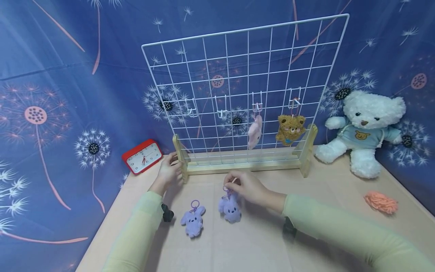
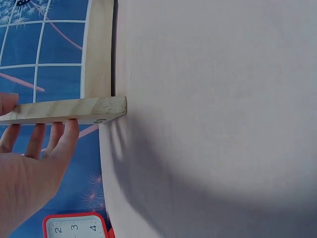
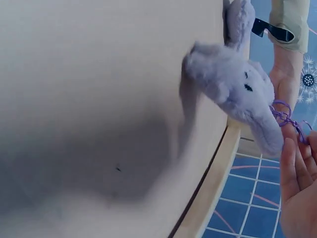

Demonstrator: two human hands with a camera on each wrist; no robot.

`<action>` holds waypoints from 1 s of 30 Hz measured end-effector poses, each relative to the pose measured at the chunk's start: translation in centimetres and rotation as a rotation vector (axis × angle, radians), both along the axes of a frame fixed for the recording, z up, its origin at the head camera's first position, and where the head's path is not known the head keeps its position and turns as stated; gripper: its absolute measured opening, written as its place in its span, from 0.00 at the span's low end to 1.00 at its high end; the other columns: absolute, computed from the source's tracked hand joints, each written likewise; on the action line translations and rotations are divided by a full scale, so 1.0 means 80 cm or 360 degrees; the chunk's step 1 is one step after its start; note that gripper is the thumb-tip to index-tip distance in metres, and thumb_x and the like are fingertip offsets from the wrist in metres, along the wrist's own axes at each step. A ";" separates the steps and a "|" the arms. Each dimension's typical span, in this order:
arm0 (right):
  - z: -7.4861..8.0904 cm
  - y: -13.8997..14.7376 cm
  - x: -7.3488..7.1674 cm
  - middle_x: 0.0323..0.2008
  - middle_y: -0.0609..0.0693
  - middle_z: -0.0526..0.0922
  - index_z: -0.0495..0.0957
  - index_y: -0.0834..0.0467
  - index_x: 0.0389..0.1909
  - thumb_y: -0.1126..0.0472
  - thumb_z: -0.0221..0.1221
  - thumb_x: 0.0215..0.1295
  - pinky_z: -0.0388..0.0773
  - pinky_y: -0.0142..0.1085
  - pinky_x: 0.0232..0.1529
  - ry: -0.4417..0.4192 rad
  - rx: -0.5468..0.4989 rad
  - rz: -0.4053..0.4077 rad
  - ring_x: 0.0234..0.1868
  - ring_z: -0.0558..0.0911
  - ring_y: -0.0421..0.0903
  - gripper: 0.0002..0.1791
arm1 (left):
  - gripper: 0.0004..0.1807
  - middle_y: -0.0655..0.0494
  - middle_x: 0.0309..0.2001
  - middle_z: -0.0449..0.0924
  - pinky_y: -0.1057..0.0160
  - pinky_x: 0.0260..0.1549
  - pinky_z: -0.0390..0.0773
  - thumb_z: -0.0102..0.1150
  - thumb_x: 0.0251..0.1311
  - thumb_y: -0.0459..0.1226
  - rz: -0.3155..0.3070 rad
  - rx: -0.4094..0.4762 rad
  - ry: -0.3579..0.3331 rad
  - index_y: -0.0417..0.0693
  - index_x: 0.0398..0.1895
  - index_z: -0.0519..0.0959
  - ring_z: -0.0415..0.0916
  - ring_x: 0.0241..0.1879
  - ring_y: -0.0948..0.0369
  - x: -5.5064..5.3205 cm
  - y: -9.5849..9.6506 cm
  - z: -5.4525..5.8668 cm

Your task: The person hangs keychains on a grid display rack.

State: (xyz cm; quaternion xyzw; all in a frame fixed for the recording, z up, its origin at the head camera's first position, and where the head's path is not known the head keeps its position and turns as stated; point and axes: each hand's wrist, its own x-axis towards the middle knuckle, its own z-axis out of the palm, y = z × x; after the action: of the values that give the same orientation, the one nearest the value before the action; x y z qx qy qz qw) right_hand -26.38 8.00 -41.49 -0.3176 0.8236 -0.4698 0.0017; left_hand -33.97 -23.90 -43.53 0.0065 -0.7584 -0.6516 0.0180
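Observation:
My right hand (image 1: 249, 187) pinches the purple ring of a lilac plush keychain (image 1: 232, 209). The plush, with floppy ears and dark eyes, hangs below the fingers; whether it touches the table is unclear. In the right wrist view the purple chain (image 3: 281, 115) runs from the plush (image 3: 223, 84) to the fingertips. My left hand (image 1: 168, 170) holds the left wooden foot (image 1: 181, 160) of a white wire grid rack (image 1: 248, 54). The left wrist view shows the thumb on one side of that wood (image 2: 69, 110) and the fingers on the other. A second lilac plush keychain (image 1: 193, 223) lies on the table nearby.
Several white hooks sit on the grid; a pale pink plush (image 1: 255, 133) and a brown bear plush (image 1: 290, 129) hang from two. A red clock (image 1: 142, 156) stands left, a white teddy bear (image 1: 367, 132) right, with orange yarn (image 1: 380, 202) before it.

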 end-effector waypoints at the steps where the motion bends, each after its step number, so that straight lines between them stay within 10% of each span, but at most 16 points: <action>1: 0.002 0.000 -0.001 0.34 0.42 0.85 0.82 0.59 0.36 0.63 0.64 0.70 0.84 0.34 0.37 0.0003 -0.0012 0.0003 0.33 0.83 0.39 0.03 | 0.31 0.35 0.72 0.62 0.44 0.63 0.72 0.52 0.72 0.27 0.0001 -0.0001 0.0000 0.39 0.76 0.60 0.65 0.68 0.42 0.000 0.000 0.000; 30: 0.089 -0.017 -0.023 0.34 0.49 0.86 0.83 0.63 0.37 0.66 0.65 0.69 0.85 0.34 0.31 0.0364 -0.0205 -0.0056 0.29 0.84 0.42 0.03 | 0.30 0.32 0.70 0.64 0.52 0.61 0.74 0.52 0.71 0.26 0.0012 -0.0014 0.0035 0.36 0.76 0.60 0.66 0.67 0.41 -0.001 -0.001 -0.003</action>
State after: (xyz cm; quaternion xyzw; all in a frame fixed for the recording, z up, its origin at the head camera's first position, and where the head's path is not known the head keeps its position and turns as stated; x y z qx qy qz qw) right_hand -28.26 6.60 -34.33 -0.3542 0.7920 -0.4824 -0.1208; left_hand -34.07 -23.98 -43.80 0.0021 -0.7609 -0.6483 0.0289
